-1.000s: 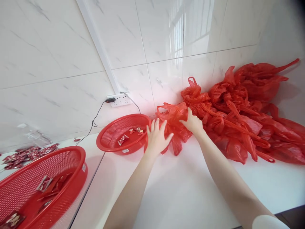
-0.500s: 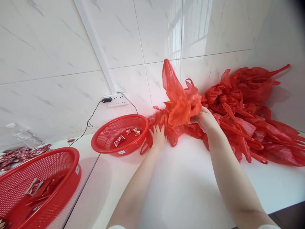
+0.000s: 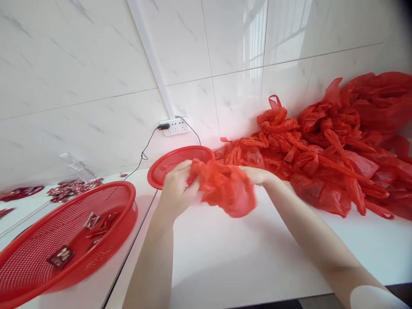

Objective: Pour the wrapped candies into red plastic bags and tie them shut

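A crumpled red plastic bag (image 3: 227, 186) hangs between my two hands above the white tabletop (image 3: 222, 253), its lower edge blurred by motion. My left hand (image 3: 178, 186) is closed on the bag's left end, in front of the smaller red basket (image 3: 154, 169). At the bag's far right side is my right hand (image 3: 255, 175), its fingers mostly hidden behind the plastic but gripping it. Behind and to the right, a big heap of red plastic bags (image 3: 322, 154) lies against the wall.
A larger red mesh basket (image 3: 133, 201) at the left holds several small packets (image 3: 61, 256). Beyond it lie more red packets (image 3: 69, 189) and a clear plastic bottle (image 3: 77, 166). A power strip (image 3: 175, 127) with a black plug and cables is on the tiled wall (image 3: 106, 51).
My left hand has come up from the heap and taken hold of the bag. The bag has moved nearer, away from the heap. The view has shifted left.
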Motion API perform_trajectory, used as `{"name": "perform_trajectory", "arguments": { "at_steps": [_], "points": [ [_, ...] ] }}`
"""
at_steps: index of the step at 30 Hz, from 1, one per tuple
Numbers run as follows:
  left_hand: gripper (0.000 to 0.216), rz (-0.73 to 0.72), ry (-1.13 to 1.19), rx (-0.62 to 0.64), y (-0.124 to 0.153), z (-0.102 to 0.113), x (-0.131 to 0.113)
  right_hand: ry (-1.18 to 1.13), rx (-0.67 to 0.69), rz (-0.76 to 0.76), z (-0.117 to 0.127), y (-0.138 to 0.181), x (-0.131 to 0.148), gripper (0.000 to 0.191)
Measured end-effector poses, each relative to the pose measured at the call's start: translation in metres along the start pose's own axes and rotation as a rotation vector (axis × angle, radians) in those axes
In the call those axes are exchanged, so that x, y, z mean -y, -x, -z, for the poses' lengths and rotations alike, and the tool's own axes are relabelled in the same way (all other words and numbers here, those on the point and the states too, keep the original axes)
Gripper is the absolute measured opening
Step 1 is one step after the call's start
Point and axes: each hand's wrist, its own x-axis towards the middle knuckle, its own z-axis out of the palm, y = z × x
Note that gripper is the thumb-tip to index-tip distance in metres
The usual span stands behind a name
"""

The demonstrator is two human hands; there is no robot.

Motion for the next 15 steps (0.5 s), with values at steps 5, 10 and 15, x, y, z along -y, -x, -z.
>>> {"name": "perform_trajectory", "arguments": {
  "at_steps": [5,10,15],
  "points": [
    [0.035,0.196,-0.015,0.150,-0.006,-0.008,0.018,-0.088,-0.331,0.047,0.001,0.020,0.029,0.030],
    [0.032,0.230,0.002,0.050,-0.010,-0.016,0.024,-0.229,-0.152,0.535,-0.017,0.062,0.079,0.020],
    [0.030,0.241,0.227,-0.086,-0.010,-0.022,0.031,0.120,0.151,0.492,-0.041,0.049,0.079,0.030]
  ]
}}
